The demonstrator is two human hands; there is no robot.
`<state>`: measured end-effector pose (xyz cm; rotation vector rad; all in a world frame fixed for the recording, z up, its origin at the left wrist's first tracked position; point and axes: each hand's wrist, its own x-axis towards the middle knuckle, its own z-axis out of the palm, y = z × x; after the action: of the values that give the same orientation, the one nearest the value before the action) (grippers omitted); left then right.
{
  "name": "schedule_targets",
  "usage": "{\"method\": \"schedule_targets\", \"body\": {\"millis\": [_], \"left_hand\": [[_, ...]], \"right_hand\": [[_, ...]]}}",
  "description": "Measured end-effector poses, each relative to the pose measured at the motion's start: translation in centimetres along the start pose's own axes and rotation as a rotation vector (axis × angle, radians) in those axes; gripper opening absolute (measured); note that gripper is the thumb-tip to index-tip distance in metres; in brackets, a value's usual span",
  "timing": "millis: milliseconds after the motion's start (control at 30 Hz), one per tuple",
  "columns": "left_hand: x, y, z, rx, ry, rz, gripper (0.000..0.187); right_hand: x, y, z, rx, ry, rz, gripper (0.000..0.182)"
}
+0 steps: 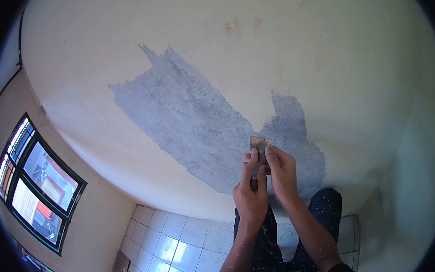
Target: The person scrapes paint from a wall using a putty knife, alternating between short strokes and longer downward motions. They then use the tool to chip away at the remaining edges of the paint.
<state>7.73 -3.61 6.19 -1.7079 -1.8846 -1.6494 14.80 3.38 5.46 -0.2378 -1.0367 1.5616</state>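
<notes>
You've got the putty knife [261, 144] in both hands, blade up against the bare gray patch [189, 114] on the wall [209, 26]. Your left hand [251, 198] has its fingers wrapped around the tool, and your right hand [282, 175] is pinching the blade's side. Paint flecks all over your dark pants [325, 210], btw.

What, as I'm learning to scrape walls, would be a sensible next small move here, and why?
Probably ease the scraper up against the ragged edge of the pale coating. The left hand and right hand both hold it, and its blade end lies just below where the coating narrows between two lobes of the grey patch.
</notes>
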Motion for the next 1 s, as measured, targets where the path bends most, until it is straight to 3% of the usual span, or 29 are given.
{"method": "schedule_targets", "body": {"millis": [167, 267, 467, 567, 767, 1000], "left_hand": [[0.1, 0.0, 0.5, 0.029, -0.116, -0.173, 0.038], [0.1, -2.5, 1.7, 0.002, -0.019, 0.003, 0.038], [0.9, -1.2, 1.2, 0.104, -0.102, -0.149, 0.038], [0.9, -1.9, 1.6, 0.119, -0.081, -0.067, 0.042], [1.8, -0.7, 1.5, 0.263, -0.229, -0.167, 0.050], [2.1, -1.1, 1.0, 0.178, -0.225, -0.104, 0.051]], "right_hand": [[1.2, 2.5, 0.0, 0.084, -0.006, -0.019, 0.035], [1.7, 5.0, -1.3, -0.003, 0.008, -0.008, 0.036], [2.6, 5.4, -0.3, 0.099, 0.055, -0.021, 0.039], [2.5, 4.5, -0.2, 0.169, 0.030, 0.025, 0.041], [3.5, 4.5, -0.2, 0.131, 0.053, 0.013, 0.047], [3.5, 4.2, 0.4, 0.142, 0.091, 0.019, 0.049]]}}
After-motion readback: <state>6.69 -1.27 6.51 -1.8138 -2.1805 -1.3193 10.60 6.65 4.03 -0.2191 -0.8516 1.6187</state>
